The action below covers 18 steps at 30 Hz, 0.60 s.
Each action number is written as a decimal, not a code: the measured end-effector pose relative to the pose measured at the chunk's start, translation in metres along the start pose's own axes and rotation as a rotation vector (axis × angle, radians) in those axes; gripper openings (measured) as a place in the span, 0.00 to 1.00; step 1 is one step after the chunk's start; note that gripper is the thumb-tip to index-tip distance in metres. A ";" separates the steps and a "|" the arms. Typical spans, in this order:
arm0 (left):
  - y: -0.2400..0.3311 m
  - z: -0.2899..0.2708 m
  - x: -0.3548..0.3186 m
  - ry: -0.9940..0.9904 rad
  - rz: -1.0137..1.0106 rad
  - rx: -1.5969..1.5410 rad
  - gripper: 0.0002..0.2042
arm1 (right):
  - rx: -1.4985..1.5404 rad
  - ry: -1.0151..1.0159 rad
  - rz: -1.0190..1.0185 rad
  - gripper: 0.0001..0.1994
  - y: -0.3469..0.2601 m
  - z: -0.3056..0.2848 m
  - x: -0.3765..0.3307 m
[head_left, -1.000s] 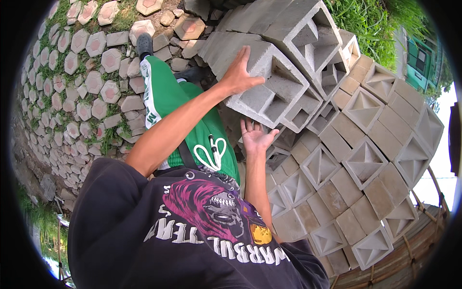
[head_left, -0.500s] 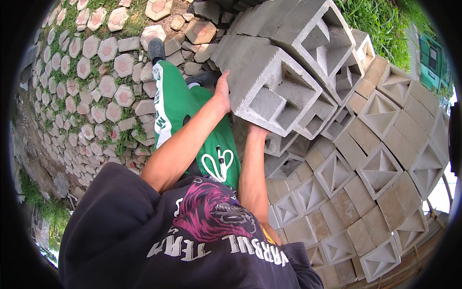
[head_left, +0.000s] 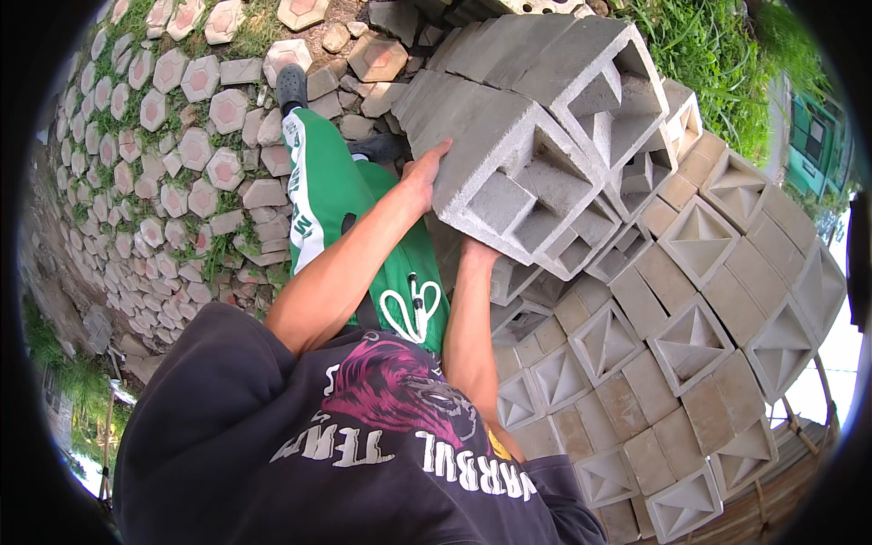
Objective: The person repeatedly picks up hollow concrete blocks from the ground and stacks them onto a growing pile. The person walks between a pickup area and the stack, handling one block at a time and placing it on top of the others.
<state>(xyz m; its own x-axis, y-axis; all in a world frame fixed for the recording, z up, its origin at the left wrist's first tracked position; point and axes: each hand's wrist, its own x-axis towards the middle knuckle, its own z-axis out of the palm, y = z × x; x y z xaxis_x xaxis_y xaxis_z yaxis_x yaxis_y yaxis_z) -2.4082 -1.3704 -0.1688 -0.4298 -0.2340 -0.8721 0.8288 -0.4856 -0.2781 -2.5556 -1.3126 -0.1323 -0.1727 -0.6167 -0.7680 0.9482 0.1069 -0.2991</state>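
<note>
Fingers of the bare left hand were clasped against the left side of a grey, square, hollow concrete block, the visible one lying flat along its outer face. From where I stood, the bare right hand reached up to the lower edge of that same block and touched it from below; its fingers were tucked out of sight, so I could not tell whether they were clenched or merely laid against the underside.

The block sat tilted at the near left end of a big stack, its open, partitioned face turned toward the lower right. Just beside it, to the upper right, leaned a second grey hollow concrete block, the two touching along their sides. Beyond them spread rows of plain beige concrete blocks, mixed with pale square blocks with triangular recesses.

The person wore a dark printed T-shirt and green trousers with a white side stripe and a white drawstring. One dark grey shoe stood among hexagonal paving stones with reddish centres, and bright green grass grew behind the stack
</note>
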 end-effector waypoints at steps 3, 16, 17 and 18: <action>0.000 -0.009 0.011 0.019 0.044 0.022 0.24 | 0.002 -0.043 0.037 0.28 0.006 0.004 -0.001; 0.026 0.053 0.004 -0.031 0.621 0.953 0.33 | -1.478 0.146 -0.116 0.23 -0.023 0.057 -0.119; 0.022 0.052 0.015 -0.068 0.670 0.974 0.33 | -1.739 0.082 -0.318 0.25 -0.019 0.076 -0.124; 0.020 0.052 0.015 -0.064 0.667 1.004 0.32 | -1.985 0.016 -0.531 0.28 -0.017 0.084 -0.124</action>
<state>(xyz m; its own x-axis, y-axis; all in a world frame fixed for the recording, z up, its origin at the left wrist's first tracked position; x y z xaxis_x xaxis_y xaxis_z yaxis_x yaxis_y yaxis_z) -2.4168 -1.4274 -0.1670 -0.0635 -0.7156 -0.6956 0.2586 -0.6850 0.6811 -2.5278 -1.3031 0.0156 -0.2878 -0.8619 -0.4175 -0.7074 0.4852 -0.5140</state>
